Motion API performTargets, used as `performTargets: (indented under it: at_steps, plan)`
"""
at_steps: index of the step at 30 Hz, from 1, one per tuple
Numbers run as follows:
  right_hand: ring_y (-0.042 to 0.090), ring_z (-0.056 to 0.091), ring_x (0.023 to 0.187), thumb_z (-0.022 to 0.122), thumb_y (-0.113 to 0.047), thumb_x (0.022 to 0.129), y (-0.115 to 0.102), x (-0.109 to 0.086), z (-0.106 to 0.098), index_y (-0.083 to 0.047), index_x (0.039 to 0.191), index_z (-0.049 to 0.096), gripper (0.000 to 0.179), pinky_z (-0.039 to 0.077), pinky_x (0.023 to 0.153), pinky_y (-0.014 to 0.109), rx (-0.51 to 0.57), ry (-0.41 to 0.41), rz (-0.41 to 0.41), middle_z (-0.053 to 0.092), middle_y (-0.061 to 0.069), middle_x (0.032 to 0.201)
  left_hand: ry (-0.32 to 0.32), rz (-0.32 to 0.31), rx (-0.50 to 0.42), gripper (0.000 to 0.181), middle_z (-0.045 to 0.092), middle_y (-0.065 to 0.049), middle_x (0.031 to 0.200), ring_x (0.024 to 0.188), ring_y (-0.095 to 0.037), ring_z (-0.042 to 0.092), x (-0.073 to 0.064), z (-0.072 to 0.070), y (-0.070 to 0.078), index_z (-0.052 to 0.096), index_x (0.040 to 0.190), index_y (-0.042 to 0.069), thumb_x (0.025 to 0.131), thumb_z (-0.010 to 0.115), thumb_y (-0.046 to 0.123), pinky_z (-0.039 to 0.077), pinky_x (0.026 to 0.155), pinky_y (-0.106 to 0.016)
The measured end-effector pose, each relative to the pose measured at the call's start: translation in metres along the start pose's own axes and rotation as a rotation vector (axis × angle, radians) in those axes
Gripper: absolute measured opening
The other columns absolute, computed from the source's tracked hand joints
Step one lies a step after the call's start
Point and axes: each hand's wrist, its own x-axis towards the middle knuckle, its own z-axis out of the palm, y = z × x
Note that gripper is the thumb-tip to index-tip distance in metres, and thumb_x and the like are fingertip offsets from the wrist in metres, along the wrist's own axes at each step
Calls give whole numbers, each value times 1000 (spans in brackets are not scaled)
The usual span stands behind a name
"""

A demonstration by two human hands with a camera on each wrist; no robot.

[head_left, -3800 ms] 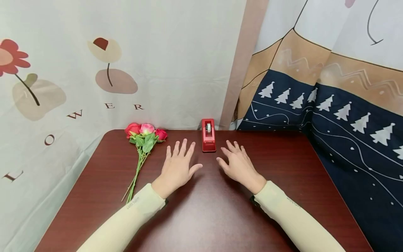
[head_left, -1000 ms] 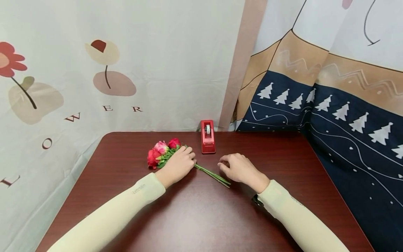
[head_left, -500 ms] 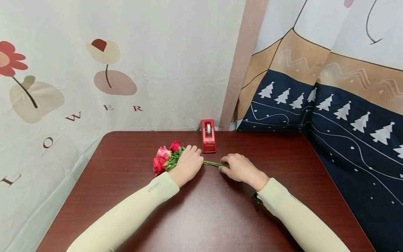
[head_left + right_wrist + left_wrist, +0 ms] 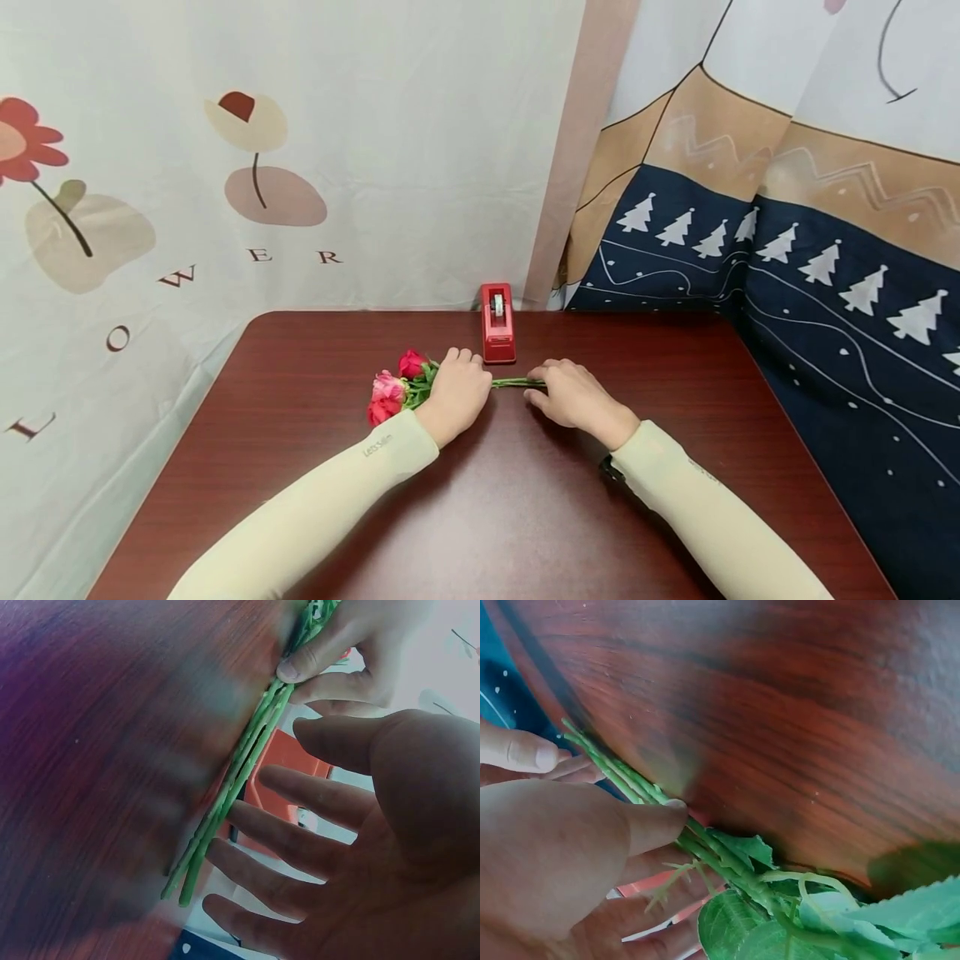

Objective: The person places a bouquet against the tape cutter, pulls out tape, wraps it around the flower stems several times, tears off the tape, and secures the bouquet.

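My left hand point(image 4: 459, 392) grips a small bunch of roses, thumb and fingers around the stems just below the leaves. Two red blooms and a pink rose point(image 4: 387, 386) stick out to its left. Toward my right hand run the green stems point(image 4: 510, 382), low over the table. The right hand point(image 4: 577, 396) is beside their cut ends, fingers relaxed and bent a little. In the right wrist view, its spread fingers lie close along the stems point(image 4: 225, 795), with the thumb off them. Green leaves point(image 4: 735, 922) show near the left hand in the left wrist view.
A red tape dispenser point(image 4: 498, 342) with a roll of tape stands just behind the hands at the table's back edge. The dark red-brown table point(image 4: 525, 500) meets a pale printed curtain point(image 4: 420, 167) behind and a navy tree-patterned cloth point(image 4: 825, 333) on the right.
The roses lay at the left, both hands spread. My left hand has since taken them, brought them right and turned the stems rightward. My right hand's fingers have curled slightly, beside the stem ends.
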Motion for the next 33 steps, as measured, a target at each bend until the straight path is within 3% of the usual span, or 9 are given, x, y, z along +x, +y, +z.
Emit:
performTargets:
  at_steps: [5,10,16,23,29,33]
  plan:
    - [30,73,110,77,-29,104,-1,1,-2,-9,131,80,34,61,101,52,16,17,1,80,11,124,-23,-26,-29,15,76,-5,99,98,-27,65,-1,-3,-2,86,98,18,103,74,26,48,92,-42]
    - [27,75,105,76,-27,105,0,5,-10,-8,127,81,30,63,96,51,40,78,28,81,11,120,-71,-56,-157,31,79,-8,104,102,-30,68,-2,-23,-12,85,103,11,104,76,41,51,96,-46]
    - [25,76,98,72,-26,107,-4,19,-28,-8,124,82,27,65,90,48,121,146,38,83,11,117,-11,-96,-304,27,78,-10,98,97,-34,71,10,-44,-35,84,98,12,106,75,36,56,90,-49]
    - [19,66,77,66,-25,109,-11,42,-36,-9,119,84,26,57,73,36,171,161,33,83,7,100,26,-133,-426,19,79,-8,91,89,-30,77,28,-36,-52,83,99,12,107,72,25,63,82,-49]
    - [19,62,70,64,-25,109,-10,60,-36,-10,118,84,27,49,65,32,227,139,86,78,5,88,22,-164,-511,16,80,-7,95,90,-26,76,35,-30,-52,84,108,12,108,72,23,64,83,-48]
    - [21,64,75,63,-27,109,-7,70,-32,-10,116,84,28,50,68,34,251,128,117,77,5,87,16,-186,-548,18,80,-9,102,96,-26,76,38,-25,-50,83,117,12,108,72,22,64,87,-48]
